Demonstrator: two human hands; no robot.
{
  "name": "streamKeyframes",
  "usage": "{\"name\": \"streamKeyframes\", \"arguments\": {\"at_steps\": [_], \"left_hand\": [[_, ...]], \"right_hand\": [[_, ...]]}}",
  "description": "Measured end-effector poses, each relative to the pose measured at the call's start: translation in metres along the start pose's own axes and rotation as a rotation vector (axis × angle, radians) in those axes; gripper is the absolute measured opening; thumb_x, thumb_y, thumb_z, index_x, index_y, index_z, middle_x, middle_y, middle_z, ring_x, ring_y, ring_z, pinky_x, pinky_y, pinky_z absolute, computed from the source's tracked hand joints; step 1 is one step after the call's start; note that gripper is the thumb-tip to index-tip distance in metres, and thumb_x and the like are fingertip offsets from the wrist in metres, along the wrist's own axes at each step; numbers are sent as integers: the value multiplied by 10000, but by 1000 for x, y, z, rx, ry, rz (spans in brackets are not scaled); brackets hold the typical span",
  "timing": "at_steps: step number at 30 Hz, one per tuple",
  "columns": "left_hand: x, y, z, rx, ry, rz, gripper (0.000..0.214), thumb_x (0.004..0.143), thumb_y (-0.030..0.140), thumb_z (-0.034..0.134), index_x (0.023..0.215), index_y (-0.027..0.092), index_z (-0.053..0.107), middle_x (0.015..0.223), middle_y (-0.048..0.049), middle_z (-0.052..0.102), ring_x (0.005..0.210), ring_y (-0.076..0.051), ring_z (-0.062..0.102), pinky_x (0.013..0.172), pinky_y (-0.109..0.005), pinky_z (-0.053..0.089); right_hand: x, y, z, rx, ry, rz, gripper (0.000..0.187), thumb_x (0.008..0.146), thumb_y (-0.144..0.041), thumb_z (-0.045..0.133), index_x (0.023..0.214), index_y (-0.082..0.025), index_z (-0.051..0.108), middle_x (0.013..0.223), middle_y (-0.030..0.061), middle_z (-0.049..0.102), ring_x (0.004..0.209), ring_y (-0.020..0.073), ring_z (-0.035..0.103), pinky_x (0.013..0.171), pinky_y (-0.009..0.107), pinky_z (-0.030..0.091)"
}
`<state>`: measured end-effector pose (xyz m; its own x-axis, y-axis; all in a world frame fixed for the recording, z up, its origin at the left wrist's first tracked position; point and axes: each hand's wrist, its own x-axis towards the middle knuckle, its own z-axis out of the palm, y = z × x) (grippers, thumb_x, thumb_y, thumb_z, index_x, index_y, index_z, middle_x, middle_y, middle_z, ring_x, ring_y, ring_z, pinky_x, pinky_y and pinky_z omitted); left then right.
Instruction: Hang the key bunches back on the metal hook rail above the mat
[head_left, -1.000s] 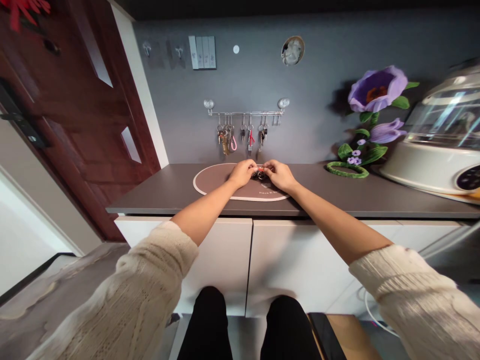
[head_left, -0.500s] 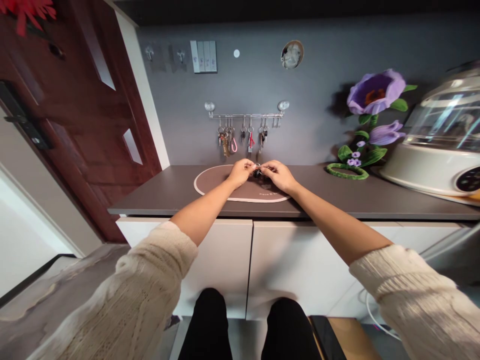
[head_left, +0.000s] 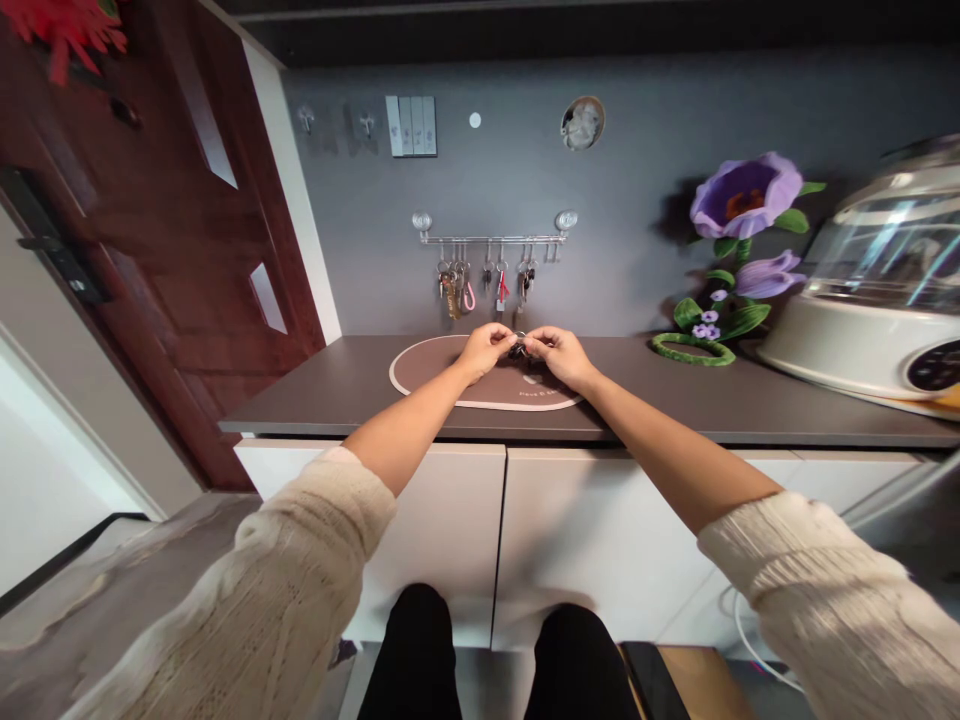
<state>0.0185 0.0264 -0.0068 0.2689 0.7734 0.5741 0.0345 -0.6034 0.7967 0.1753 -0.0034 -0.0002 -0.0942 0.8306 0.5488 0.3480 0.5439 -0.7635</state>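
Note:
A small key ring (head_left: 519,350) with dark keys is pinched between my two hands, above the brown oval mat. My left hand (head_left: 486,352) grips the ring from the left with thumb and forefinger. From the right, my right hand (head_left: 556,355) has its fingertips closed on the same ring. The keys hang just below the fingertips, too small to make out singly. Beneath both hands lies the oval mat (head_left: 427,375) with a pale rim. On the wall behind is a clear hook rail (head_left: 491,239), from which several bunches of keys (head_left: 454,285) hang.
A purple flower ornament (head_left: 746,205) with a green ring base stands on the dark counter (head_left: 300,400) at right. Beyond it is a white appliance (head_left: 862,320) with a clear cover. White cabinet doors (head_left: 420,520) sit below, and a dark red door (head_left: 202,250) is at left.
The whole view has tilted up slightly, so everything sits a little lower in the picture. Both hands keep their pinch on the key ring, with only slight finger movement.

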Motion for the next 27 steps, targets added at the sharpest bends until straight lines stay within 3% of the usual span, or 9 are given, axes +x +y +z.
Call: {"name": "streamKeyframes", "arguments": {"at_steps": [13, 27], "left_hand": [[0, 0, 6, 68, -15, -3, 117, 744, 224, 551, 802, 123, 553, 705, -3, 580, 648, -76, 508, 651, -209, 417], [4, -10, 9, 144, -53, -6, 174, 760, 295, 506, 787, 134, 568, 666, 4, 566, 620, -89, 494, 641, -226, 408]], "right_hand": [[4, 1, -5, -104, 76, -106, 202, 756, -365, 480, 744, -169, 527, 704, 4, 562, 676, 119, 513, 715, 265, 427], [16, -3, -21, 163, 214, -44, 323, 702, -487, 544, 782, -175, 522, 770, 12, 569, 732, 120, 523, 764, 295, 433]]}}
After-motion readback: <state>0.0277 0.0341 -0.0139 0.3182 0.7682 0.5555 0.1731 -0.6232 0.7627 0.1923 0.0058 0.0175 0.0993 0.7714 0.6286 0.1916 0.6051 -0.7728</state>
